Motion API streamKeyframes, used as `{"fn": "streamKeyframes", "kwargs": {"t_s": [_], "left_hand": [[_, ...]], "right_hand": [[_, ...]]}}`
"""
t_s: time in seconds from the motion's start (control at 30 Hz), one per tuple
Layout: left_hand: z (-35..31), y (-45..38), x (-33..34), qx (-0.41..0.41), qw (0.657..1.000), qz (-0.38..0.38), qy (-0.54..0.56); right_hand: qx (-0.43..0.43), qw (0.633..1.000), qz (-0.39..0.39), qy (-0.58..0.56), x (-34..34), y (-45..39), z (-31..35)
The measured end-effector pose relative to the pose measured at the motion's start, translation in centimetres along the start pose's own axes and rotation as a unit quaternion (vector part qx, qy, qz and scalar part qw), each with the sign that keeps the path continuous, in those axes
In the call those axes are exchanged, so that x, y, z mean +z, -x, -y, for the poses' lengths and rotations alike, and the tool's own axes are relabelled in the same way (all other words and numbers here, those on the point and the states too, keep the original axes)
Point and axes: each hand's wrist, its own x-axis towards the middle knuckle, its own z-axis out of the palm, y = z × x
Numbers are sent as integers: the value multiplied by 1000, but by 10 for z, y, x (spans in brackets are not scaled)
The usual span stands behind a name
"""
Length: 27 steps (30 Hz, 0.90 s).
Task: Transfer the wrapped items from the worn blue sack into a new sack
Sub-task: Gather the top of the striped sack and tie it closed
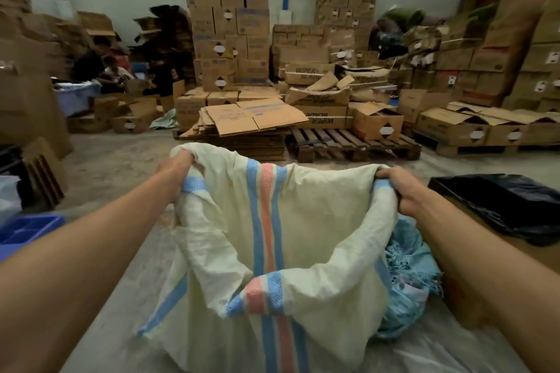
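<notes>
A cream woven sack (315,212) with blue and pink stripes stands open in front of me, its mouth stretched wide. My left hand (178,166) grips the sack's left rim. My right hand (400,188) grips the right rim. Behind the sack's right side lies the worn blue sack (406,275), frayed and crumpled on the floor. I cannot see any wrapped items; the cream sack's inside is hidden by its folded near edge.
A black plastic bag (500,206) lies on a cardboard box at the right. A blue crate (27,230) sits at the left. Wooden pallets (348,142), flattened cartons and tall box stacks fill the back. People work at the far left.
</notes>
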Motion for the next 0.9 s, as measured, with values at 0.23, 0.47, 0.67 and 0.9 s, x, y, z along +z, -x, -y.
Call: {"fn": "streamKeyframes", "kwargs": {"t_s": [0.23, 0.47, 0.67, 0.9], "left_hand": [[-4, 83, 31, -38, 974, 221, 26], [6, 90, 48, 148, 977, 132, -83], [-3, 95, 40, 386, 811, -244, -367], [-32, 112, 25, 155, 922, -142, -324]], "right_hand": [[90, 974, 199, 65, -29, -25, -32], [-42, 958, 190, 212, -40, -46, -35], [-253, 868, 17, 427, -49, -53, -18], [-194, 939, -141, 245, -61, -54, -8]]}}
